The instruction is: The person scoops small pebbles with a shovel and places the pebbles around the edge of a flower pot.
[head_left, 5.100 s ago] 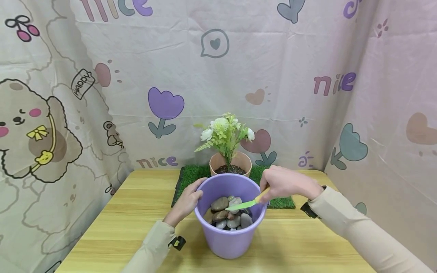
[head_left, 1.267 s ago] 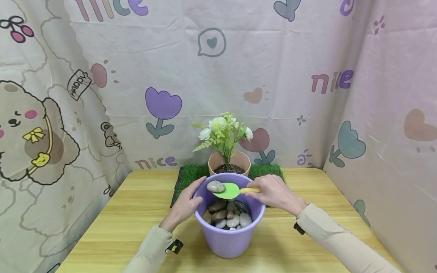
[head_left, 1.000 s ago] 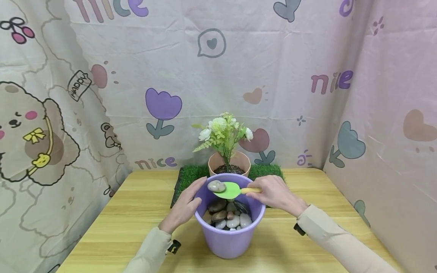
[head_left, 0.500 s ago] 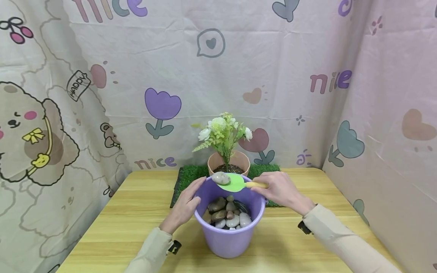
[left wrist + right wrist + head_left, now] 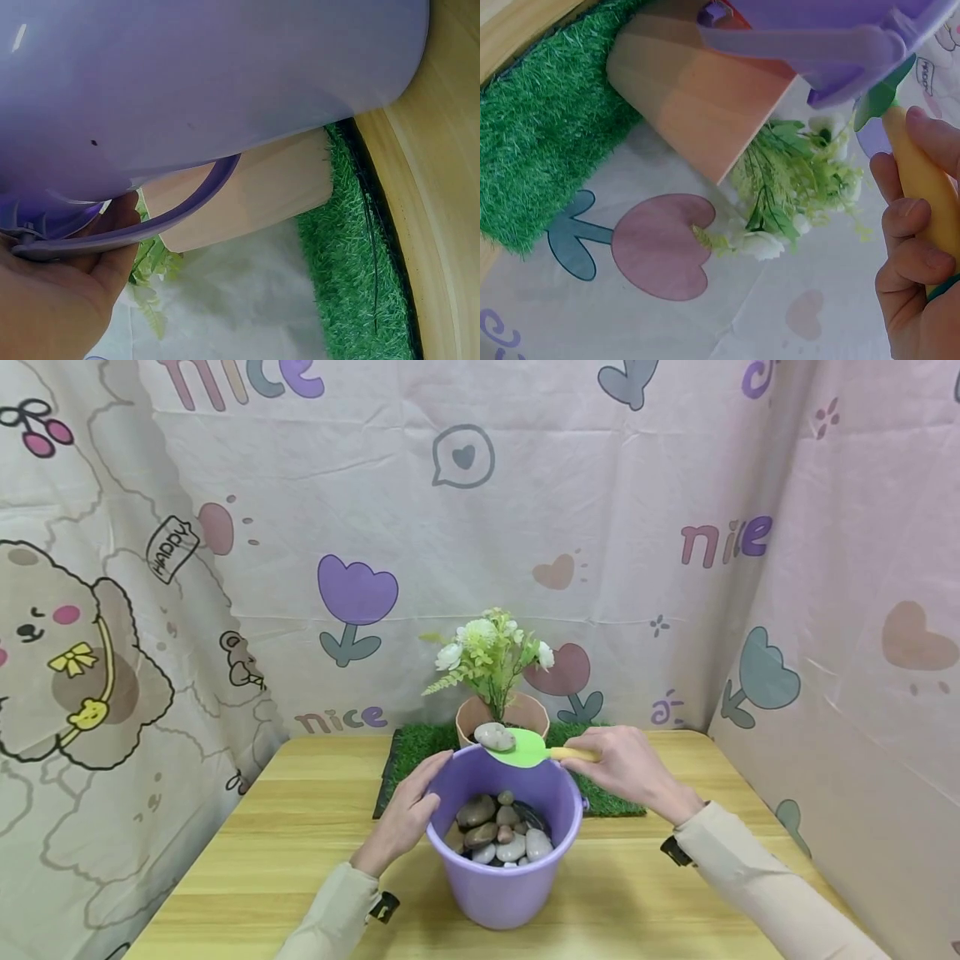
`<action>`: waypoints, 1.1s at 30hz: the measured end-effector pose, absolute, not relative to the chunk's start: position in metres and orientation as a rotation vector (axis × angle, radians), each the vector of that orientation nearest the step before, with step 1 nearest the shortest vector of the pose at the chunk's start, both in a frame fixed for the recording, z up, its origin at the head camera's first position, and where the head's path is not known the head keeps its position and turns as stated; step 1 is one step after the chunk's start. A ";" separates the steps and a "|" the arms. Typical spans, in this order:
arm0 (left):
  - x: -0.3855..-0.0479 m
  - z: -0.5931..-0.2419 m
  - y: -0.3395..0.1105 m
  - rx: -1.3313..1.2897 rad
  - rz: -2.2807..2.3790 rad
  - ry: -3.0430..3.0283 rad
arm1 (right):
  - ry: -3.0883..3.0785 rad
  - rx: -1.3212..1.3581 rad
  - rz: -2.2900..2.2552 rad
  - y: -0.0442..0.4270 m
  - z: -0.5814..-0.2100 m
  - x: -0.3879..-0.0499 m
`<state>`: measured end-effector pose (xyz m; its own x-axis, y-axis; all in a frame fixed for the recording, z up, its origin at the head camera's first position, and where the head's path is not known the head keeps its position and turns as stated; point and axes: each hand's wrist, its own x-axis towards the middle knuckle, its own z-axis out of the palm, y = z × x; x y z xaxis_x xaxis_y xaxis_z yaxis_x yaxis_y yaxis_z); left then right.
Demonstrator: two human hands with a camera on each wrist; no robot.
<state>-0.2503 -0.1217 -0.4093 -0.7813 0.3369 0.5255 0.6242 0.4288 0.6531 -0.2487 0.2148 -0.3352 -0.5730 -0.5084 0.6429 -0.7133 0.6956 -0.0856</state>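
Stones [image 5: 512, 847] in bucket [image 5: 504, 893], pot [image 5: 536, 713] behind, apparently on mat [image 5: 420, 747], pebble [image 5: 491, 736] on trowel [image 5: 529, 749]

Long, plain beige fabric left sleeve [image 5: 332, 902], lightly creased, ending at wrist; small black boxy device [image 5: 385, 907] near its end. Right sleeve [image 5: 765, 889], matching beige fabric; similar black block [image 5: 677, 851] near wrist. Left hand [image 5: 405, 810], right hand [image 5: 626, 764] bare.

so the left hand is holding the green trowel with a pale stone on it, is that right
No, the hand is wrong: the head view shows the right hand holding the green trowel with a pale stone on it. The left hand is holding the purple bucket by its rim.
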 end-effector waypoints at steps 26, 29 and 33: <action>-0.249 -0.409 -0.121 -0.812 -1.292 -2.366 | -2.513 0.760 0.327 0.204 -0.326 -0.287; -0.249 -0.409 -0.121 -0.812 -1.292 -2.366 | -2.557 0.742 0.329 0.201 -0.327 -0.292; -0.249 -0.409 -0.121 -0.808 -1.287 -2.370 | -2.582 0.732 0.325 0.197 -0.329 -0.300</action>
